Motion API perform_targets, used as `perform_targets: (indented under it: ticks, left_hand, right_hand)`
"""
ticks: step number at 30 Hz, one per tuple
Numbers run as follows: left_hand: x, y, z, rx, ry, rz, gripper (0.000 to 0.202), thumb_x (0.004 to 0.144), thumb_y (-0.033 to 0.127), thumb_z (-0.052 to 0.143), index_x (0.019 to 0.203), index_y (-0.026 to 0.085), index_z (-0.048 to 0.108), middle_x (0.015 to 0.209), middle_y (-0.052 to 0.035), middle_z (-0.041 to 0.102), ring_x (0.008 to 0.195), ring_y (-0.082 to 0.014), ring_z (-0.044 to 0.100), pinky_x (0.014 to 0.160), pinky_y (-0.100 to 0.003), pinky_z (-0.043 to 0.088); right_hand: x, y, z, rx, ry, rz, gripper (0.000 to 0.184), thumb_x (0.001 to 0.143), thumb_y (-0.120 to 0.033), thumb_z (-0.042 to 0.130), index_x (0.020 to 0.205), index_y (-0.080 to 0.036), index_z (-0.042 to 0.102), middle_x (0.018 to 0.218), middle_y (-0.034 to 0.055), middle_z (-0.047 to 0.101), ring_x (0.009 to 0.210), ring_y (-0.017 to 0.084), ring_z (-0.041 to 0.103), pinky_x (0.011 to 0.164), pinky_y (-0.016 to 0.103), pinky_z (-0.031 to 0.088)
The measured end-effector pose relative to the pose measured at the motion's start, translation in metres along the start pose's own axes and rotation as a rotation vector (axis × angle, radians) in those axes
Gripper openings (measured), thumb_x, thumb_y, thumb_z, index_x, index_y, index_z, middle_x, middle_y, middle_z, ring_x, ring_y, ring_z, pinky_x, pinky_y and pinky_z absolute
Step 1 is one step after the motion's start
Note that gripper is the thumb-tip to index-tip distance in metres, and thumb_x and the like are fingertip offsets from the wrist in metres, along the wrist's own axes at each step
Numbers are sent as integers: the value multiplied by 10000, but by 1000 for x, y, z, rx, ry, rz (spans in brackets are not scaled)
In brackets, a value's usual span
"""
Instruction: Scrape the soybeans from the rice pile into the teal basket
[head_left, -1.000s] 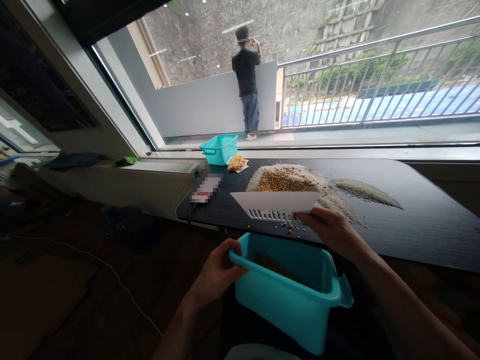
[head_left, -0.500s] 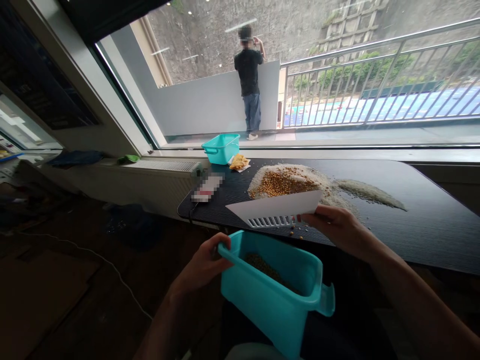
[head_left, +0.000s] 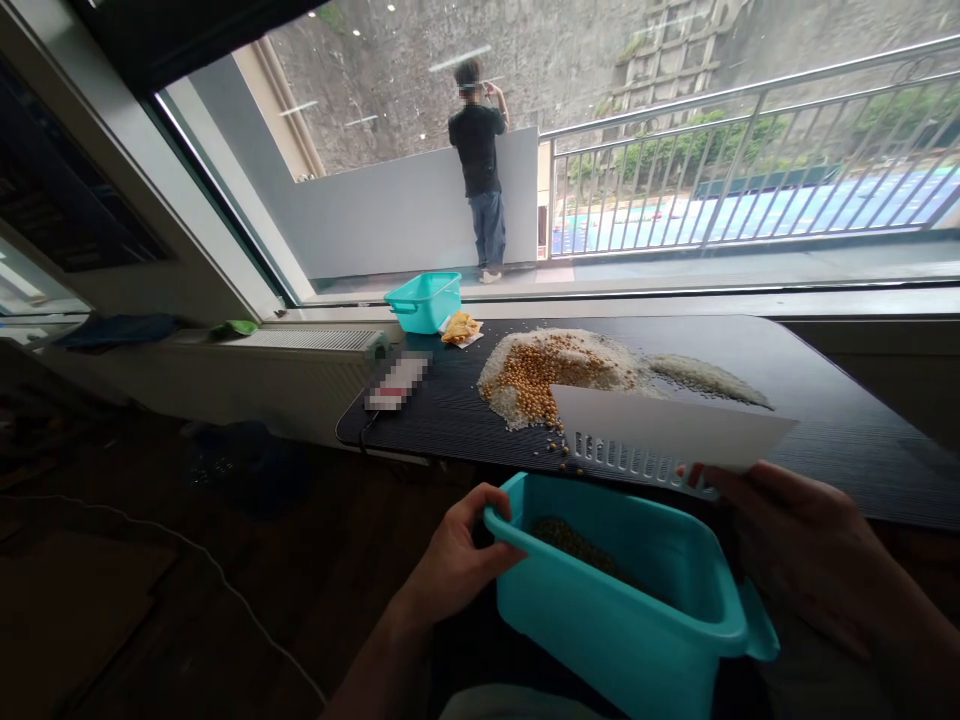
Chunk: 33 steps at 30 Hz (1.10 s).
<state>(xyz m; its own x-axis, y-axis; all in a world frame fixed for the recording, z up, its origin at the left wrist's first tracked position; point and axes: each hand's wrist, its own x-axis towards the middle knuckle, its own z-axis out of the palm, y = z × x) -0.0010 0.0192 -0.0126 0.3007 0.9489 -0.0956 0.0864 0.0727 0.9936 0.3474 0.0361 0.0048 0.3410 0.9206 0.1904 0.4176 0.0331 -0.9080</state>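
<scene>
My left hand [head_left: 457,560] curls its fingers over the teal bin's [head_left: 637,620] left rim, thumb on the outside. My right hand [head_left: 795,550] pinches the white slotted scraper [head_left: 667,435] by its lower edge. The bin hangs just below the table's [head_left: 862,440] near edge, with the bean pile [head_left: 536,375] beyond it. I judge the rim should sit tight under that edge and the blade stay flat. Against 0.5 s ago, the scraper sits further right and the bin is more level.

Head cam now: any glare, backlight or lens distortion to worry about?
Head view: daylight through the window backlights the scene, leaving the floor at left near black; ceiling-light reflections dot the glass; the wide lens skews the railing; teal bin sharp.
</scene>
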Motion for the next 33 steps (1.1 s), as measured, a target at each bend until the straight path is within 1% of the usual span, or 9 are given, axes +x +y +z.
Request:
perform_targets:
  ticks: [2,4,9,12,16,21,25,30,33]
  left_hand:
    - [-1,-1,-2,2,8,4,354,801,411,872,924,205,612,776,66,446,712,-126,384,618,-218,345]
    - [-2,-1,-2,5,24,15,347,797,404,870,924,206,614,783,63,455,723,-130,394,629,-219,352]
    - [-3,3,0,14,32,1,326,794,387,858,904,211,606,771,67,443,706,-128,387,620,-223,346]
    - [-3,5,1,10,32,-1,346,791,412,860,890,211,597,775,66,446,708,-129,393,622,-225,348]
    - [-4,5,-1,24,36,-17,358,787,428,863,901,213,600,769,66,448,704,-131,398,616,-225,346]
    - [-5,7,-2,41,43,-8,368,798,451,858,889,212,593,778,60,476,716,-136,426,635,-228,371]
    - [-6,8,-3,47,53,-6,384,784,459,866,881,213,588,784,59,485,714,-136,432,635,-230,374]
    - [-8,6,-4,31,36,-39,392,792,464,867,925,217,593,781,66,455,693,-129,411,606,-223,354]
    - [-7,6,-4,36,41,-28,370,800,442,857,914,215,588,781,66,457,694,-126,412,615,-221,355]
  right_hand:
    - [1,-1,6,106,-124,43,539,588,-790,851,751,-276,871,805,73,847,759,307,774,700,398,660]
    - [3,-3,9,150,-176,65,544,602,-785,864,775,-269,877,835,77,851,804,314,777,729,404,660]
    - [12,-11,12,106,-90,-3,614,594,-895,807,741,-302,859,815,59,841,812,298,777,785,407,655]
    - [15,-12,11,78,-130,-24,633,583,-931,787,715,-315,845,778,54,829,794,301,780,762,405,655]
    - [16,-17,11,51,-143,-41,632,634,-934,755,729,-314,838,766,57,818,803,309,781,733,411,656]
    - [24,-28,20,32,-188,-72,664,627,-937,741,734,-289,837,755,68,812,707,262,741,682,405,646]
    - [23,-26,22,82,-211,-25,665,578,-902,806,718,-253,853,758,76,820,706,253,727,687,381,630]
    - [8,-16,16,204,-214,76,597,587,-804,882,833,-260,895,915,84,863,866,312,765,774,410,650]
    - [6,-17,19,189,-178,61,564,620,-807,851,800,-274,883,866,76,852,831,302,758,749,404,646]
